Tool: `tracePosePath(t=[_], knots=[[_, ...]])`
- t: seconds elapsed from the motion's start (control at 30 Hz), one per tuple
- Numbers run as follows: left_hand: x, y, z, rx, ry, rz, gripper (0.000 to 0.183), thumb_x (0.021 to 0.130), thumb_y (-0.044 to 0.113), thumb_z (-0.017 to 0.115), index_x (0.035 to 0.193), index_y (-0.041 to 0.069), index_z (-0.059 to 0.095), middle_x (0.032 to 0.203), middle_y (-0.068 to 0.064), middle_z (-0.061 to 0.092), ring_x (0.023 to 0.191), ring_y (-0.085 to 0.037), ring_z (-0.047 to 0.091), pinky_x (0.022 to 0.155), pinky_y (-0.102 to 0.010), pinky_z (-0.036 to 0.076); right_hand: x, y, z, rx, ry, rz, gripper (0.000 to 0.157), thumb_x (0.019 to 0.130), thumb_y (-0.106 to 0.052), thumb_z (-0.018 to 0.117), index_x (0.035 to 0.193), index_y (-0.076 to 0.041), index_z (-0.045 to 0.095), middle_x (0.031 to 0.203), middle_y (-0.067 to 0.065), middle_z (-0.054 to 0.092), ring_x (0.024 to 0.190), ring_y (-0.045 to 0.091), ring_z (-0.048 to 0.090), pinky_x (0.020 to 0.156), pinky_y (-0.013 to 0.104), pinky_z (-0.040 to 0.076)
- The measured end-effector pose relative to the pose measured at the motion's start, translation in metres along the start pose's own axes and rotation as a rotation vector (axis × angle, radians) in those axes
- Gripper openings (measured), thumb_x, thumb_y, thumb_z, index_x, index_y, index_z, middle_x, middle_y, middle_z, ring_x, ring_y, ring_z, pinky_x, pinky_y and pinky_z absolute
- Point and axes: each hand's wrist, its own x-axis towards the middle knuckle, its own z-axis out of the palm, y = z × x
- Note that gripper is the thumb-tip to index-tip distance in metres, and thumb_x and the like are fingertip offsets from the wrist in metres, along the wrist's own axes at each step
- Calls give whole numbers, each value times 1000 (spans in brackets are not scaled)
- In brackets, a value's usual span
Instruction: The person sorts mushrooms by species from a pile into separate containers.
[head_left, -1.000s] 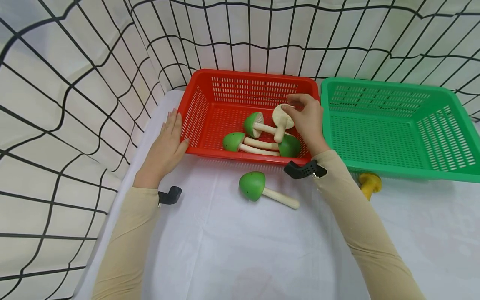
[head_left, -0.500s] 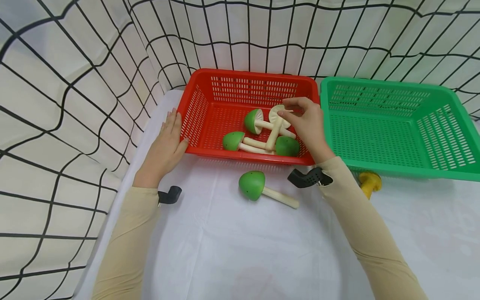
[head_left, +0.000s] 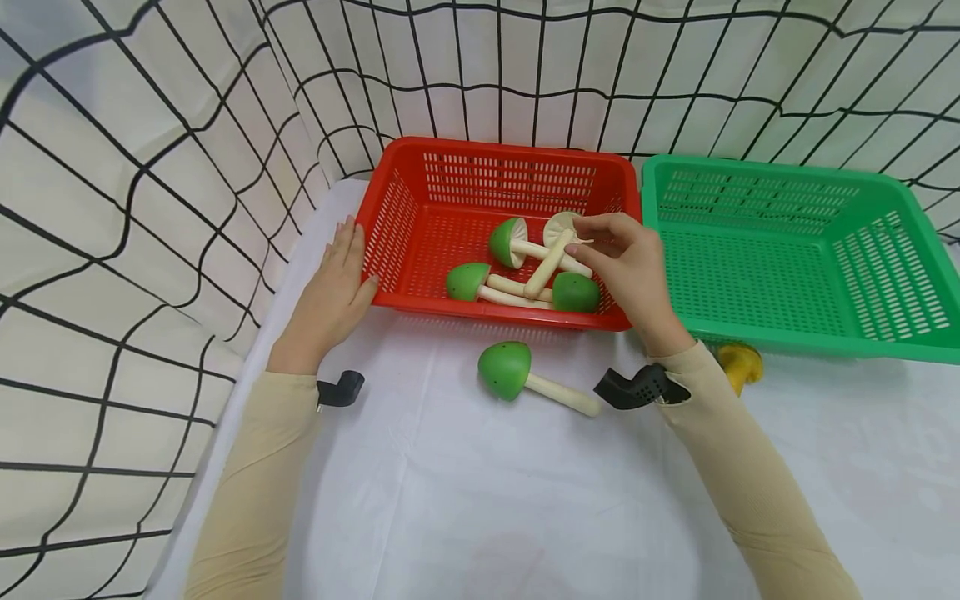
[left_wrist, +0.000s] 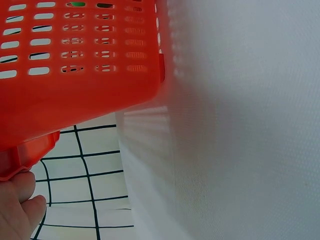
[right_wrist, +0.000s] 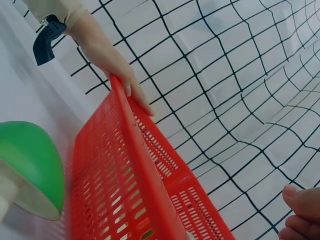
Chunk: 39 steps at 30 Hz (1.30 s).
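My left hand [head_left: 326, 296] rests with straight fingers along the left end of the red basket [head_left: 401, 250]. Over the basket's right end is my right hand [head_left: 633, 262], thumb and index finger apart at a toy mushroom [head_left: 546, 267] whose pale underside faces up. That mushroom lies slanted across others, its cap partly hidden by my fingers. Three green-capped toy mushrooms lie below: one [head_left: 507, 243] farther back, another [head_left: 467, 282] at front left, a third [head_left: 576, 292] at front right. In the right wrist view, the visible fingers [right_wrist: 302, 202] hold nothing.
A green basket [head_left: 765, 275] stands against the red one's right side. On the white cloth in front lie a green-capped mushroom [head_left: 506, 371] and a yellow mushroom [head_left: 741, 365], partly under the green basket's rim. Black wire mesh [head_left: 480, 92] borders the back and left.
The pale-underside mushroom has tipped over so its stem slants towards the front left. My right hand has drawn slightly back and right from it. My left hand stays put.
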Motion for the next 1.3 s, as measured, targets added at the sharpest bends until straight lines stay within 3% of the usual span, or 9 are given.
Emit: tracePosePath(t=[0.27,0.53,0.9,1.3], knots=[[1,-1,1,8,0,2,64,96,20,35,147,-9,9,156,-18,0,144,-26,-1,115,-41,6,-17,-2,-7,8,-23,8,30,84,-9,70,112,1,66,109,11,66,98,25,64,84,23,51],[0,-1,1,1,-4,1,63,97,20,35,147,-9,9,156,-17,-1,144,-27,-1,115,-41,5,-32,-4,-13,13,-34,-30,29,83,-6,71,110,2,67,106,9,66,93,10,63,82,21,51],[1,-1,0,-2,3,6,63,96,20,35,147,-9,9,156,-18,1,144,-26,0,115,-40,5,-56,-6,-21,17,-39,-23,28,81,-1,71,108,2,67,107,10,64,95,18,63,81,19,51],[0,-1,1,-14,4,3,63,96,20,35,147,-9,9,156,-17,0,144,-26,-1,115,-40,5,-81,-11,-30,120,-59,-64,30,76,12,70,105,6,67,104,16,63,94,22,62,82,24,52]])
